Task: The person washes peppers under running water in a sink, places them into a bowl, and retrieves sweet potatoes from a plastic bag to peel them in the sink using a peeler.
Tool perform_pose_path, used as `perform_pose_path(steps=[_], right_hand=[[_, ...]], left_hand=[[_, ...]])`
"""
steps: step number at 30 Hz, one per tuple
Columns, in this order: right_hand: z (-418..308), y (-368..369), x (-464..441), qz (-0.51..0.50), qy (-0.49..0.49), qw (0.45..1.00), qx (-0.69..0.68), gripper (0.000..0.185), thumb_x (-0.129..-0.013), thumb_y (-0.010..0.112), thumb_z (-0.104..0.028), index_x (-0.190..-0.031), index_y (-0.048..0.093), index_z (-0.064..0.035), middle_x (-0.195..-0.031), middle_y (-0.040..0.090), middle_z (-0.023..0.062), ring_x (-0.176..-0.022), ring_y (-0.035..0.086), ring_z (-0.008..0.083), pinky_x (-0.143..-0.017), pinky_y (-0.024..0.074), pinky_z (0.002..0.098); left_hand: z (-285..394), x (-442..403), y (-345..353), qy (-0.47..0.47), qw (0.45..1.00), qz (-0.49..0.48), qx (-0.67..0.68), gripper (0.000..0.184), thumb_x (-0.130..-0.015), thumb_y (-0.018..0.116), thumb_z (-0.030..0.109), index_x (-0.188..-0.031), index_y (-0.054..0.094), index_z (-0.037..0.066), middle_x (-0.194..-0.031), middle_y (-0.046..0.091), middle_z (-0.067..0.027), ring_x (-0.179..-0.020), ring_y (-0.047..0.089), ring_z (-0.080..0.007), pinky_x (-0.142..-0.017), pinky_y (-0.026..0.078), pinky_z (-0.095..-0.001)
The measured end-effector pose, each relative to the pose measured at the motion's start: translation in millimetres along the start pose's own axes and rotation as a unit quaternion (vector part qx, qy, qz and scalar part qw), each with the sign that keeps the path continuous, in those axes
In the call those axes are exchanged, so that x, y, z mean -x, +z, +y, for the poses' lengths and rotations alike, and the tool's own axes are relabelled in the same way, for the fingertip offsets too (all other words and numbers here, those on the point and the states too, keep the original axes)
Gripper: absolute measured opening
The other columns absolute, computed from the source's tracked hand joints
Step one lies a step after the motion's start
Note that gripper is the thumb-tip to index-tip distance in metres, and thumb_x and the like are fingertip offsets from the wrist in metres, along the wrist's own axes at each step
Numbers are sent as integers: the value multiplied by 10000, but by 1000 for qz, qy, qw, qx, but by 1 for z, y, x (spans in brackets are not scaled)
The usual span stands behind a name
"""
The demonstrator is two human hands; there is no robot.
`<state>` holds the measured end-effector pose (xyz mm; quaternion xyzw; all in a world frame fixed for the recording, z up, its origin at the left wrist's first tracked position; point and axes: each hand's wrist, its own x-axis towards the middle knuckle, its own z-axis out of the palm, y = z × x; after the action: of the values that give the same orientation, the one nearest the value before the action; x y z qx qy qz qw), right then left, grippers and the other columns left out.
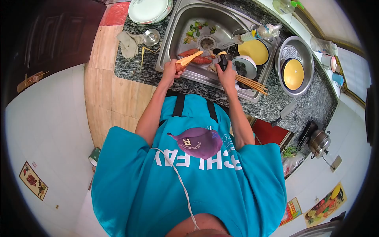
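Observation:
My left hand (172,71) grips the unpeeled end of a partly peeled sweet potato (190,58), whose bare orange end points up and right over the sink. In my right hand (226,74) is the black handle of a peeler (222,61); a pale strip lies across its head, and the blade is too small to make out. Two or so red-skinned sweet potatoes (203,60) rest in the metal sink (173,43) just beyond the held one. Green and yellow vegetable scraps (194,31) lie near the drain (207,41).
Right of the basin sit a yellow plate (254,51), a white bowl (245,65), chopsticks (252,84) and a clear bottle (260,32). A steel basin (310,67) holds a yellow bowl (294,75). A cleaver (285,112) lies on the counter. Plates (148,10) and a cloth (129,44) are left.

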<state>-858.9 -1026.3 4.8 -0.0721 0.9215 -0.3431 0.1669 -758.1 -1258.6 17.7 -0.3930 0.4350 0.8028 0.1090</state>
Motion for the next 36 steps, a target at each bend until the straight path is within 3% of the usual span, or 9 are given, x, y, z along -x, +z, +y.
perform_pose_path(steps=[5,7,9,10,13,19,21,33,36], right_hand=[[-28,0,12,-7,22,997,-75,471,-840,707,-384,-966,519,30,-688,622,224,-609,633,403,-553,487,457],[-17,11,6,-63,163,971,-165,485,-842,694,-408,-958,533,36,-703,625,199,-603,647,346,-541,490,431],[-8,11,5,-197,323,851,-365,531,-826,689,-443,-963,545,49,-742,639,212,-647,668,324,-549,503,420],[-11,13,9,-102,214,962,-138,572,-809,690,-463,-977,542,63,-765,640,248,-705,671,359,-594,509,434],[-5,15,11,-85,195,976,-49,582,-801,695,-466,-973,540,67,-779,639,270,-737,661,391,-639,504,441],[-40,4,30,-51,96,985,-134,451,-841,703,-370,-1003,547,21,-795,653,241,-723,653,391,-631,484,455],[-46,15,34,-4,-61,979,-195,429,-847,704,-354,-1031,540,-3,-774,656,222,-696,660,366,-601,483,429],[-46,16,28,-87,-122,978,-146,451,-837,724,-339,-1099,533,-26,-745,658,219,-731,664,413,-625,505,441],[-20,3,8,-48,13,995,-85,438,-840,724,-350,-1013,549,12,-729,663,223,-731,676,396,-604,510,448]], left_hand=[[-7,-5,2,-43,998,-1,34,478,-988,414,445,-916,572,-1,-643,545,-62,-452,430,-68,-348,271,-189],[-4,-8,7,-61,998,-4,10,493,-980,449,487,-911,566,13,-640,543,-58,-444,428,-70,-348,276,-189],[-3,-10,11,-56,998,-9,-36,458,-961,501,490,-898,551,39,-644,541,-52,-446,436,-74,-360,302,-192],[-2,-13,13,-53,998,-9,-37,458,-961,501,490,-898,551,39,-644,541,-52,-446,436,-74,-360,302,-192],[-8,-14,14,-30,998,-30,-44,460,-970,479,500,-901,550,50,-647,530,-43,-461,449,-80,-375,318,-198],[-14,-16,16,-45,997,17,-63,518,-985,402,544,-838,506,57,-621,506,-29,-450,436,-89,-364,282,-207],[-16,-17,18,-95,995,-29,-20,486,-994,382,496,-876,535,50,-611,497,-20,-438,406,-74,-361,259,-211],[-16,-10,7,-84,992,-70,-65,462,-996,371,492,-803,492,90,-570,441,17,-400,305,-36,-348,193,-184],[-6,11,11,-91,992,-49,-79,492,-1000,360,523,-888,535,77,-568,429,24,-402,307,-30,-351,193,-170]])
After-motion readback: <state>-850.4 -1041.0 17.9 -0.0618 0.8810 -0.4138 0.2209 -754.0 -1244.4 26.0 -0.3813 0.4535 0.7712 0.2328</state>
